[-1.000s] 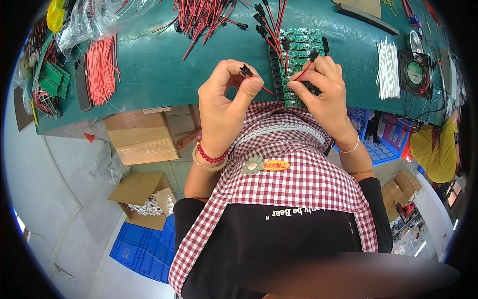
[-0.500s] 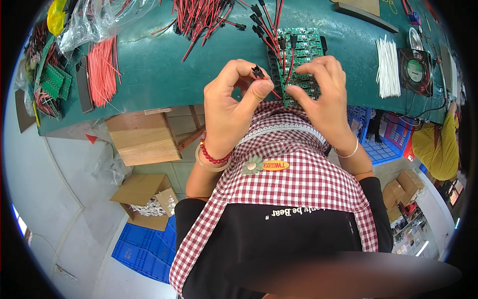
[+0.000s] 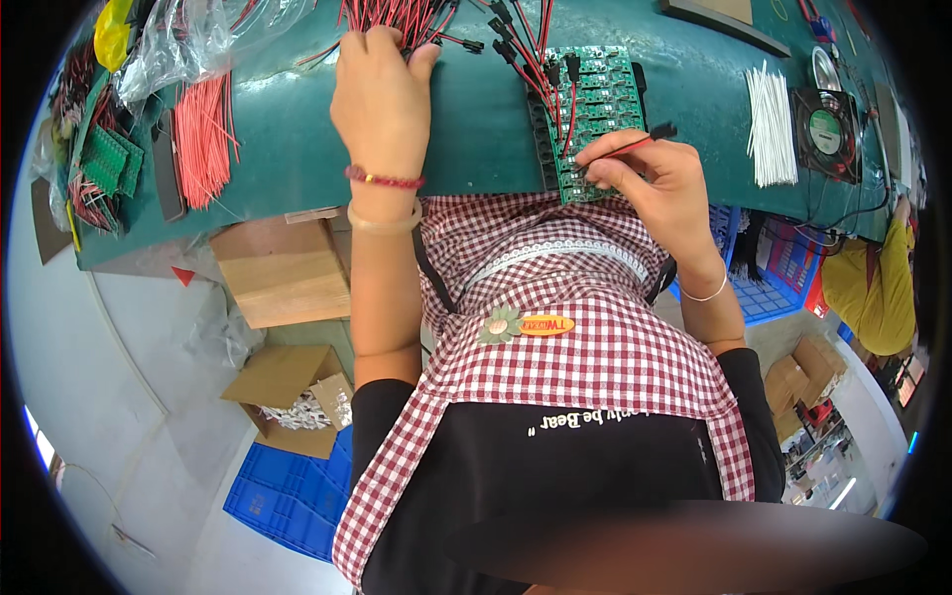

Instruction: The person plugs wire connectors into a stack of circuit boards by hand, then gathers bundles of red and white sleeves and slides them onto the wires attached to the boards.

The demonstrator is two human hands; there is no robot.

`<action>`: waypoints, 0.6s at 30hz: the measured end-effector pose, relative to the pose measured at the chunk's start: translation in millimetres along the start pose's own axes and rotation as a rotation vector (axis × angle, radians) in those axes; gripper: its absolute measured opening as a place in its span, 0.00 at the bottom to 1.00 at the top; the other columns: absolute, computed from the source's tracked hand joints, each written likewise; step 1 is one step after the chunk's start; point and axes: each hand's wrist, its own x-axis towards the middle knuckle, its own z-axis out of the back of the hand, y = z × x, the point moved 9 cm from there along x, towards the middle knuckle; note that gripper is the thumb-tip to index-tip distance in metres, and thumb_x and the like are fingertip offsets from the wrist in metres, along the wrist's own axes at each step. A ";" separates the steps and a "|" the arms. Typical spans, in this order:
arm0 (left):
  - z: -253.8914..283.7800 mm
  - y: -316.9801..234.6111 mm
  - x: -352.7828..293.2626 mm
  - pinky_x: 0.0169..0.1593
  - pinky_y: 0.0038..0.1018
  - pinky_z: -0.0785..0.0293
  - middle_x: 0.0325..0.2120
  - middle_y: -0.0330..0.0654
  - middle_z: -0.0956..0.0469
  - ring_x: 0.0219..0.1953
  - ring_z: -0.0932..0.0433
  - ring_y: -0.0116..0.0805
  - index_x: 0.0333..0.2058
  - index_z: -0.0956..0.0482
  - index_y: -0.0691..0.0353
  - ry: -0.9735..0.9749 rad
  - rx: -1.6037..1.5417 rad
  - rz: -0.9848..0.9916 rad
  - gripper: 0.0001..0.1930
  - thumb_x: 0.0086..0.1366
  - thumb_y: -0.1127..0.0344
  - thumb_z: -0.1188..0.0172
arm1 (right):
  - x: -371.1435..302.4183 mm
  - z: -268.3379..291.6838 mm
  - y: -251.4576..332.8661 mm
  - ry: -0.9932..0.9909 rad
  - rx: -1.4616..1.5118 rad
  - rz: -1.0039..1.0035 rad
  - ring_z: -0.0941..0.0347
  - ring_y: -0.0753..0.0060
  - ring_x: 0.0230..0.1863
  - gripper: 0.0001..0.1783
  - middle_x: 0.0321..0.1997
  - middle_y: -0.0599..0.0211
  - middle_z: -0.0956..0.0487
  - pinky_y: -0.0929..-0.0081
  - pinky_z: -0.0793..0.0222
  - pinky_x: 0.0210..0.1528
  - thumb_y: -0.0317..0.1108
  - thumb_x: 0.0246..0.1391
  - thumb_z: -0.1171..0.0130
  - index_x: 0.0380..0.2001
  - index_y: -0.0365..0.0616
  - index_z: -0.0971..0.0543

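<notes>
Right hand [image 3: 666, 188]: grip pinched shut on red-black lead [image 3: 662, 131], at green circuit boards [image 3: 601, 97]. Left hand [image 3: 382, 111] at wire pile [image 3: 397, 14]; can't tell its grip from here.

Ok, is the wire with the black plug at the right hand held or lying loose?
Held: the right hand pinches the red-and-black wire between thumb and fingers, its black connector sticking out beyond them.
</notes>
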 end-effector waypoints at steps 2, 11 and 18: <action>-9.4 -0.3 -0.2 0.33 0.36 0.26 0.26 0.45 0.24 0.32 0.23 0.43 0.32 0.24 0.62 0.027 0.052 0.010 0.13 0.55 0.59 0.35 | 1.4 0.2 8.0 -0.014 -0.102 0.109 0.23 0.71 0.34 0.04 0.30 0.65 0.19 0.77 0.28 0.38 0.22 0.46 0.37 0.28 0.35 0.19; -1.0 13.5 -0.3 0.31 0.37 0.27 0.25 0.44 0.21 0.28 0.22 0.44 0.28 0.22 0.62 0.140 -0.049 0.208 0.10 0.58 0.61 0.38 | 4.0 -1.9 19.8 -0.036 -0.314 0.268 0.28 0.66 0.40 0.04 0.33 0.66 0.20 0.72 0.32 0.43 0.22 0.41 0.36 0.25 0.39 0.18; -8.2 28.7 -24.1 0.30 0.27 0.28 0.20 0.44 0.21 0.21 0.24 0.32 0.29 0.23 0.68 0.252 -0.691 0.469 0.10 0.60 0.65 0.39 | 2.3 1.1 14.0 -0.082 -0.360 0.240 0.27 0.66 0.40 0.05 0.33 0.66 0.20 0.71 0.32 0.43 0.23 0.40 0.35 0.25 0.40 0.18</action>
